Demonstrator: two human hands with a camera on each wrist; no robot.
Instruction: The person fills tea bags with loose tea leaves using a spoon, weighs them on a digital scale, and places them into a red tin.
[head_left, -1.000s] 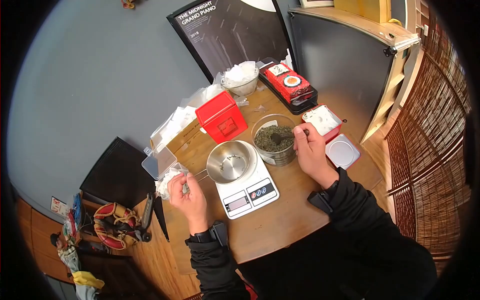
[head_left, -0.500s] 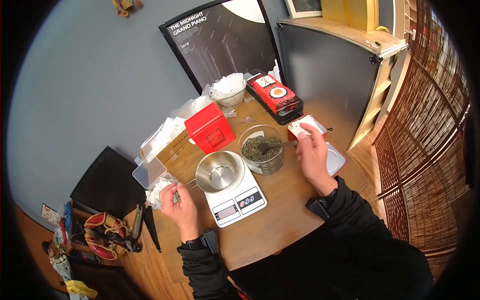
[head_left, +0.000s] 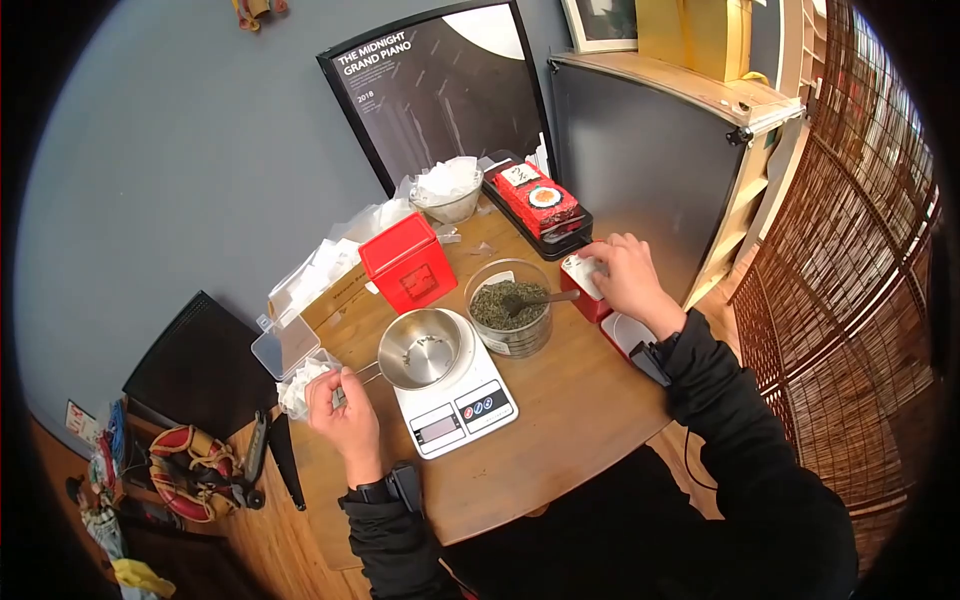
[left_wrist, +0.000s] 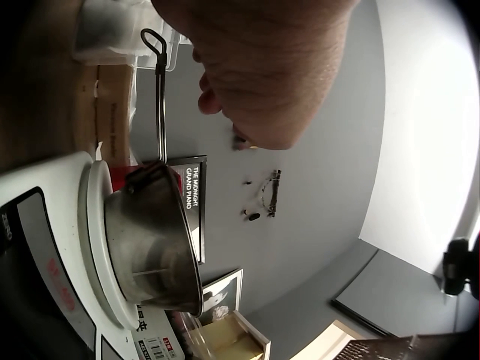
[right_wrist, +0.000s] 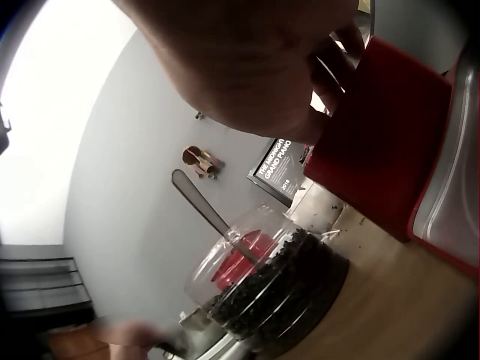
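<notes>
My left hand (head_left: 345, 420), fingers loosely curled with nothing visible in them, is beside the wire handle of a steel pan (head_left: 420, 350). In the left wrist view the handle's looped end is free of the hand (left_wrist: 262, 67). The pan, with a few dark bits inside, stands on a white scale (head_left: 460, 400). My right hand (head_left: 640, 285) reaches over a red tin (head_left: 583, 300) of white contents, fingertips at its opening; the right wrist view shows the fingers (right_wrist: 330, 75) partly hidden behind the tin. A dark spoon (head_left: 545, 299) leans in a glass jar of dried leaves (head_left: 505, 305).
Behind the scale stands a red box (head_left: 410, 265). White pouches lie in a glass bowl (head_left: 448, 195) and an open plastic box (head_left: 300, 385). At the back, a red package (head_left: 535, 200) rests on a black tray. A metal-rimmed lid (head_left: 628, 333) lies under my right wrist.
My right hand has let go of the spoon and moved right to the red tin. The spoon stays in the jar. My left hand remains beside the pan handle.
</notes>
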